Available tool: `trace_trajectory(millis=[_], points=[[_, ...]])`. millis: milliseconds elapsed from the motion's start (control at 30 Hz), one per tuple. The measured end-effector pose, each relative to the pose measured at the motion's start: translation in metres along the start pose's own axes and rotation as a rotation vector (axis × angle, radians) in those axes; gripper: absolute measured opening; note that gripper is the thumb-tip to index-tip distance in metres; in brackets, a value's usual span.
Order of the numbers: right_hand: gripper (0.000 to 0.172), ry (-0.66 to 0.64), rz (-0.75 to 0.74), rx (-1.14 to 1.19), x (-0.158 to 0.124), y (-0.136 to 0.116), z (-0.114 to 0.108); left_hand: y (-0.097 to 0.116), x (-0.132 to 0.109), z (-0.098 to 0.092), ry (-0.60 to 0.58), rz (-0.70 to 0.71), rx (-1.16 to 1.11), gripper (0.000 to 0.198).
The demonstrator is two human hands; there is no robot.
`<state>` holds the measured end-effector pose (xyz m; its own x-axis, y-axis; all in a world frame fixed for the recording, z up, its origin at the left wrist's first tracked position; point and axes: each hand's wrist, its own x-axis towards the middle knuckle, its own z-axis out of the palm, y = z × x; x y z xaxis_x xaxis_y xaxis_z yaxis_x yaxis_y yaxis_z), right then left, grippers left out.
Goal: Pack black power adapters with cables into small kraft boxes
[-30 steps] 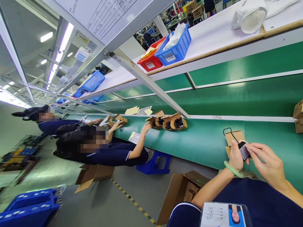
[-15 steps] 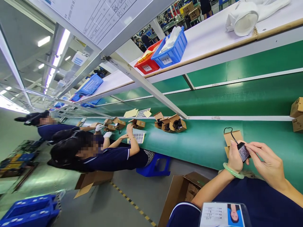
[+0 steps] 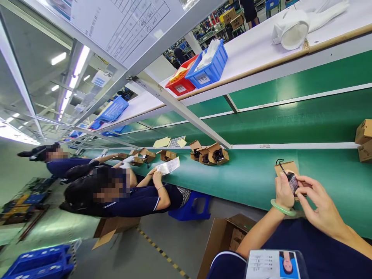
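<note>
A black power adapter (image 3: 292, 182) with a printed label on its face is between my two hands, and its black cable (image 3: 280, 165) loops up at the far side. My left hand (image 3: 284, 192), with a pale green bangle at the wrist, is closed around the adapter's left side. The thumb and fingertips of my right hand (image 3: 319, 201) pinch the adapter's right edge. Just beyond and partly under my hands, an opened small cardboard box (image 3: 286, 169) lies on the green worktop (image 3: 250, 174); my hands hide much of it.
Several open small boxes with black cables (image 3: 216, 155) stand farther left on the worktop. Two closed boxes (image 3: 364, 141) are at the far right. A large carton (image 3: 213, 240) stands on the floor. A seated co-worker (image 3: 136, 193) holds a printed sheet (image 3: 168, 166). Bins (image 3: 209, 68) occupy the shelf above.
The adapter has tilted and shifted slightly left and up with my hands. My right hand's fingers have bent more. The co-worker has lifted the printed sheet off the worktop.
</note>
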<state>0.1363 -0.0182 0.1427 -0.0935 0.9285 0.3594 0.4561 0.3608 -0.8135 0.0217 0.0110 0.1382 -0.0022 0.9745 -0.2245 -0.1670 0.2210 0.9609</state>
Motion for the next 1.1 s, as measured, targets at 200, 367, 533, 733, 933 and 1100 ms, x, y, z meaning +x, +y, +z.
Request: trace_trajectory(millis=[200,367,533,733,933,1100], points=[[0.027,-0.253,0.483,0.378,0.015,-0.001,-0.024,0.010,0.001,-0.008,-0.132,0.394,0.377,0.065],[0.039,-0.503,0.741,0.739,0.026,0.000,-0.030,0.008,-0.001,-0.011,-0.179,0.509,0.578,0.065],[0.044,-0.483,0.845,0.831,0.027,0.003,-0.028,0.006,0.002,-0.014,-0.237,0.603,0.718,0.069],[0.039,-0.497,0.917,0.938,0.026,0.005,-0.031,0.001,0.005,-0.017,-0.293,0.640,0.802,0.074],[0.035,-0.484,0.949,0.900,0.030,0.003,-0.032,-0.008,0.012,-0.018,-0.290,0.758,0.890,0.080],[0.034,-0.418,0.912,0.830,0.029,0.005,-0.025,-0.007,0.011,-0.018,-0.268,0.766,0.884,0.078]])
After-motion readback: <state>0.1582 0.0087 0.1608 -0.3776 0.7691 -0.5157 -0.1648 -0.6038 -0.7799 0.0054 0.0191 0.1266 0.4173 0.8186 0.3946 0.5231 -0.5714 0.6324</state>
